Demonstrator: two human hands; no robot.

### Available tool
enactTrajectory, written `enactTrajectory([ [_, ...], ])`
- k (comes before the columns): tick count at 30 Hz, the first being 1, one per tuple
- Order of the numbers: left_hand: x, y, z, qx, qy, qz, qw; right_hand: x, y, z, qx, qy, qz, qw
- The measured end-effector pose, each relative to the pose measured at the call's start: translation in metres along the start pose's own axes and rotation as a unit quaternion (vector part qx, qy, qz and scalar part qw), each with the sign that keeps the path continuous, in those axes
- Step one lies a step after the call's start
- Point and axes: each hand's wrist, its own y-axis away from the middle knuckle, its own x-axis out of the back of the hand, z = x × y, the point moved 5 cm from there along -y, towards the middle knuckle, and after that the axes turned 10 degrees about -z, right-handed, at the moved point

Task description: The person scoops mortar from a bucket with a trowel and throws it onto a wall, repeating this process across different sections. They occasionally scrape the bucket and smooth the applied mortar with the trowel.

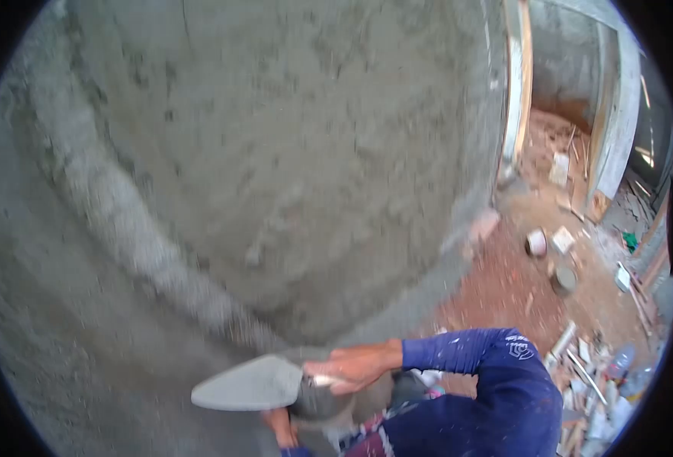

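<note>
A rough grey wall point(298, 152) is seen beyond the trowel point(249, 385), whose handle is gripped by the right hand point(359, 365), apparently for blade control. Below the trowel, a container point(321, 404) is flanked by the left hand point(280, 428) (perhaps for steadying; its finger state cannot be told). Farther off, rightward of the trowel, a small bucket point(536, 244) is seen.

Rough grey plastered walls point(298, 152) stand beside a reddish dirt floor point(496, 293) scattered with debris point(588, 381).

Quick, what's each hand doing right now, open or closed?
Right hand: closed around the handle of a trowel.
Left hand: beside a round container; can't tell whether it grips it.
</note>
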Motion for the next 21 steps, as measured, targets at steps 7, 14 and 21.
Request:
enactTrajectory([
  [7, -0.030, -0.018, 0.093, -0.170, -0.119, -0.221, 0.953, -0.113, 0.105, 0.017, -0.358, -0.131, -0.209, 0.900],
  [14, -0.062, -0.007, 0.152, -0.278, -0.092, -0.312, 0.904, -0.200, 0.062, -0.034, -0.363, -0.327, -0.246, 0.837],
  [21, -0.062, -0.016, 0.125, -0.228, -0.063, -0.270, 0.933, -0.193, 0.093, -0.100, -0.210, -0.909, 0.037, 0.358],
])
